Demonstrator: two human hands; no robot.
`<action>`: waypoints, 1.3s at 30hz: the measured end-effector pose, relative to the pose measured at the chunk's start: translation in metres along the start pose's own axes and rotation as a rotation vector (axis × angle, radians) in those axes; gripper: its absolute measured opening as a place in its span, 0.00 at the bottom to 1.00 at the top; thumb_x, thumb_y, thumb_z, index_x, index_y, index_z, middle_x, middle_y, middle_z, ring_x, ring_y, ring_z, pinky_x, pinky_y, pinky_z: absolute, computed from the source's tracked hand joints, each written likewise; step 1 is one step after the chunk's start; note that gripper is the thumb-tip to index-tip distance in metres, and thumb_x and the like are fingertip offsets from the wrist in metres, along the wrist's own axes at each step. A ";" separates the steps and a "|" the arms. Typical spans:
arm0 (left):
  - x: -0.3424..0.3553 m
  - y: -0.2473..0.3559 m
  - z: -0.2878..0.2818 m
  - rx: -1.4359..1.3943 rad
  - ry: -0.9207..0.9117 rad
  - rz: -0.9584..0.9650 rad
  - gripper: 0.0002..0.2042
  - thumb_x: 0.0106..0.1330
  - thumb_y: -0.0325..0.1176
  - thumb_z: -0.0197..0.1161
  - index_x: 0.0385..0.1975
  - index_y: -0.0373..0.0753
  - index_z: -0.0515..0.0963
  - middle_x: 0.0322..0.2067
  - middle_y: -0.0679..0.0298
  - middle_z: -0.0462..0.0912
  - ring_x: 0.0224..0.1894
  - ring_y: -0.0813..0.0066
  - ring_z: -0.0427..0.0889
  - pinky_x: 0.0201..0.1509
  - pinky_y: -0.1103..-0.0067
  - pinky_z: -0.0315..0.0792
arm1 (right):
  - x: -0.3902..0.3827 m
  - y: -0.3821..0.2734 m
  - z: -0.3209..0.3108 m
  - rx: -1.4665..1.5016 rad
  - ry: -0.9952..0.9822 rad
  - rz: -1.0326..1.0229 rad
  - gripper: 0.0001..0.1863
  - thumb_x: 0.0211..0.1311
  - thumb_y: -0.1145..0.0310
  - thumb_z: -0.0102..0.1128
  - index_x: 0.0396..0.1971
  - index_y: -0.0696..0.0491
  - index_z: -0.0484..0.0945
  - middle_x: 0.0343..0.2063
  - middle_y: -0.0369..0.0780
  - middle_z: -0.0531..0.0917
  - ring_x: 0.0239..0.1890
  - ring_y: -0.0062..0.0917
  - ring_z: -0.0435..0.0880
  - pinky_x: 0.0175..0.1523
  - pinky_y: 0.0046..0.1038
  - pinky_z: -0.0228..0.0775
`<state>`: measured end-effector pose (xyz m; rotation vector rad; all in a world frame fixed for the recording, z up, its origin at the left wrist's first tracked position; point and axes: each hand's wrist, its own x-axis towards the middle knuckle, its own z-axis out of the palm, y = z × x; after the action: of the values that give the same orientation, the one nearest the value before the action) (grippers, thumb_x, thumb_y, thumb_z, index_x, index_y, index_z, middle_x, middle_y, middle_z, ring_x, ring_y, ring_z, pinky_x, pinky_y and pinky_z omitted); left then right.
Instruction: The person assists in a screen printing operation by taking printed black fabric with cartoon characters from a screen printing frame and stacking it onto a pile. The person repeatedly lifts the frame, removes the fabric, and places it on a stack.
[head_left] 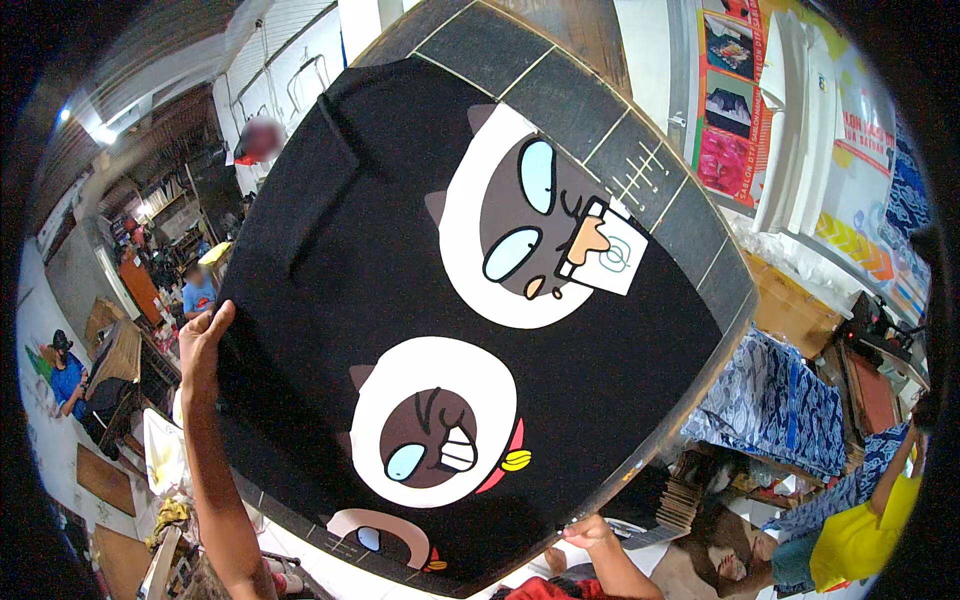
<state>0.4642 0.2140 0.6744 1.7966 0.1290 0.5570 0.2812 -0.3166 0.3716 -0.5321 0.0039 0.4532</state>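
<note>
A large black cloth [300, 380] printed with cartoon cat faces in white and dark brown lies spread over a dark gridded table [560, 90]. My left hand [207, 335] is closed on the cloth's left edge, with the thumb pointing up. Near the table's lower right edge, my right hand [590, 531] pinches the cloth's near edge. Creases run across the plain black upper-left part of the cloth. The upper printed face [470, 210] has blue eyes and a white cup shape; a smaller face [385, 535] shows by the near edge.
Blue-and-white patterned fabric [775, 400] is piled right of the table, below a cardboard box [790, 300]. A person in yellow [870, 530] sits at lower right. Other people, one in a blue shirt [70, 380], are at the far left. Posters [728, 100] hang on the wall.
</note>
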 end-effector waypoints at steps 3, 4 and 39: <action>-0.007 -0.003 -0.006 0.010 0.024 0.035 0.17 0.57 0.43 0.62 0.13 0.44 0.67 0.16 0.80 0.61 0.20 0.90 0.55 0.23 0.85 0.49 | 0.002 0.011 -0.015 -0.004 0.016 -0.001 0.36 0.31 0.86 0.62 0.51 0.58 0.68 0.50 0.44 0.73 0.54 0.40 0.68 0.58 0.45 0.56; -0.009 -0.002 -0.008 0.060 0.061 0.049 0.16 0.57 0.43 0.62 0.13 0.44 0.67 0.16 0.80 0.62 0.20 0.90 0.55 0.23 0.85 0.49 | 0.000 0.012 -0.018 0.003 0.020 0.008 0.37 0.31 0.86 0.62 0.51 0.58 0.68 0.50 0.44 0.73 0.54 0.40 0.68 0.58 0.45 0.56; -0.041 0.000 -0.025 -0.003 0.058 -0.024 0.11 0.58 0.40 0.61 0.19 0.43 0.74 0.20 0.79 0.70 0.22 0.90 0.64 0.27 0.87 0.57 | -0.021 0.019 0.005 -0.020 0.035 0.025 0.29 0.30 0.86 0.63 0.42 0.53 0.76 0.42 0.39 0.77 0.50 0.33 0.72 0.56 0.39 0.59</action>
<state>0.4174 0.2214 0.6671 1.7746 0.1893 0.5917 0.2543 -0.3086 0.3690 -0.5600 0.0397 0.4684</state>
